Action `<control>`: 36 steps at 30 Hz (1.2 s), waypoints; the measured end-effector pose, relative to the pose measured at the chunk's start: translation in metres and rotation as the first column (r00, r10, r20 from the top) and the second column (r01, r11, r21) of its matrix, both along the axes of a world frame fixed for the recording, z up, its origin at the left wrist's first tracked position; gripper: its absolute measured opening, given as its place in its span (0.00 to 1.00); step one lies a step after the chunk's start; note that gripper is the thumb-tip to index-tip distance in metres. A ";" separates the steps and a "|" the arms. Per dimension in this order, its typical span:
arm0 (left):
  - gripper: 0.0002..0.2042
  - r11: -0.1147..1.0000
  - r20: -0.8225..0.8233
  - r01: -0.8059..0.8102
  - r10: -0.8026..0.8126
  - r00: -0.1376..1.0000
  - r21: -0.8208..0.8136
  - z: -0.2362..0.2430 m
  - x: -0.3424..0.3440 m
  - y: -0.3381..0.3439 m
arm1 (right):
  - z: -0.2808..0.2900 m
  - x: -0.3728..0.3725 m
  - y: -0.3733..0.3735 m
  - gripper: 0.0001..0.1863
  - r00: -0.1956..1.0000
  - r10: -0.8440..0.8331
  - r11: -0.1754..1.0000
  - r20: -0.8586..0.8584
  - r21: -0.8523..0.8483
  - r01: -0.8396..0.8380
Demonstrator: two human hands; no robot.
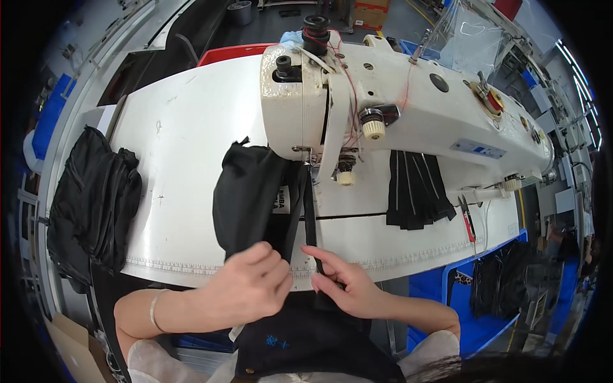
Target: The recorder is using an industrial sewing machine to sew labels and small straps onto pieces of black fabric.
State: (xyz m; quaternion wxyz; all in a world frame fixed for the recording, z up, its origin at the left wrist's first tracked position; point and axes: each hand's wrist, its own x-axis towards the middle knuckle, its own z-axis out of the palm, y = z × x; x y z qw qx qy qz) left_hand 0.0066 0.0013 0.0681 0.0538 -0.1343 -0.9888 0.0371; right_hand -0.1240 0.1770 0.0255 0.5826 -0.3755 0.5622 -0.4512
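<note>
A black fabric piece (246,191) lies on the sewing machine table, its upper end beside the needle area. A white label with print (280,199) shows on it. My left hand (252,284) is closed at the fabric's lower edge, its fingers curled; the exact grip is partly hidden. From under the presser foot (307,158) a narrow black strip (310,220) runs down toward me. My right hand (348,284) has the strip's lower part between thumb and bent fingers, the index finger pointing along it. The white sewing machine (408,96) carries red thread.
At the left edge of the table hangs a stack of black fabric pieces (96,201). Black zipper strips (416,191) lie right of the needle, near red-handled thread snips (468,220). A blue bin (440,297) with black pieces stands at lower right. A cardboard box (76,348) is at lower left.
</note>
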 end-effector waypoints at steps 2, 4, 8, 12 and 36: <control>0.06 0.989 0.015 0.093 -0.095 0.995 0.114 -0.020 0.006 0.012 | 0.000 0.003 0.000 0.40 0.895 0.008 0.961 -0.445 -0.243 -0.130; 0.06 0.982 -0.035 -0.014 0.021 0.999 0.190 -0.032 0.015 0.021 | -0.013 0.008 0.005 0.43 0.764 -0.073 0.919 -0.642 -0.341 -0.198; 0.11 0.921 -0.133 -0.206 0.262 0.956 0.331 -0.032 0.025 0.024 | -0.019 0.007 0.013 0.36 0.290 -0.318 0.849 -0.903 -0.407 -0.337; 0.20 0.869 -0.205 -0.290 0.393 0.896 0.402 -0.025 0.028 0.018 | -0.003 0.009 0.022 0.19 0.026 -0.407 0.815 -0.913 -0.375 -0.442; 0.14 0.671 -0.014 -0.308 0.429 0.903 0.674 -0.015 0.022 0.009 | 0.007 -0.021 0.034 0.20 0.892 -0.078 0.977 -0.445 -0.212 -0.021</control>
